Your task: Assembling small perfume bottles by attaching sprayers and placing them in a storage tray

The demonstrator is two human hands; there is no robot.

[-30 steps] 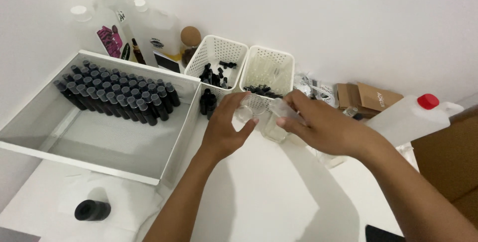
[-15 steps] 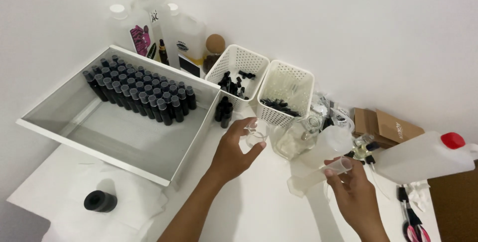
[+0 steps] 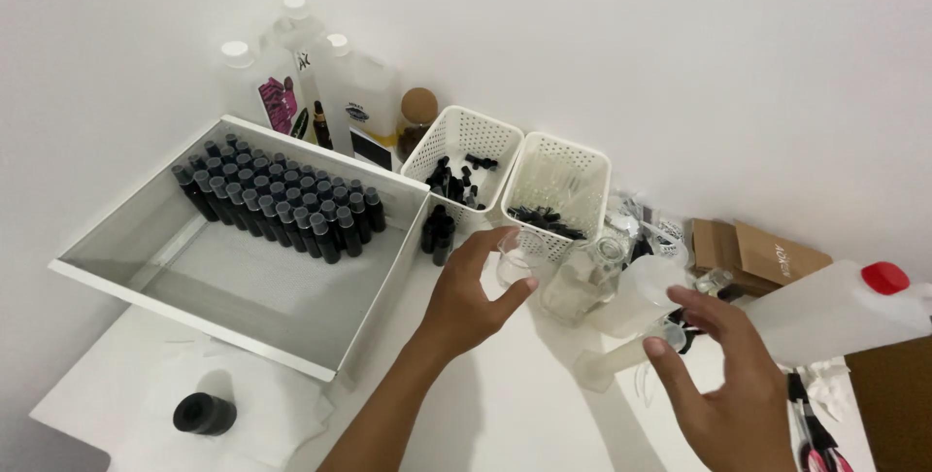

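Head view: left hand [image 3: 464, 302] fingers grip a small clear beaker [image 3: 512, 258]; right hand [image 3: 730, 385] fingers spread open beside a measuring cylinder [image 3: 631, 354].

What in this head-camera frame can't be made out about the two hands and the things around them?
- Left hand: it grips a small clear cup; whether the cup holds liquid is too faint to tell.
- Right hand: its fingers cover the top of a lying clear cylinder; contact is unclear.
- Scissors: cut off by the bottom edge.
- White baskets: the small black parts inside are too small to identify.
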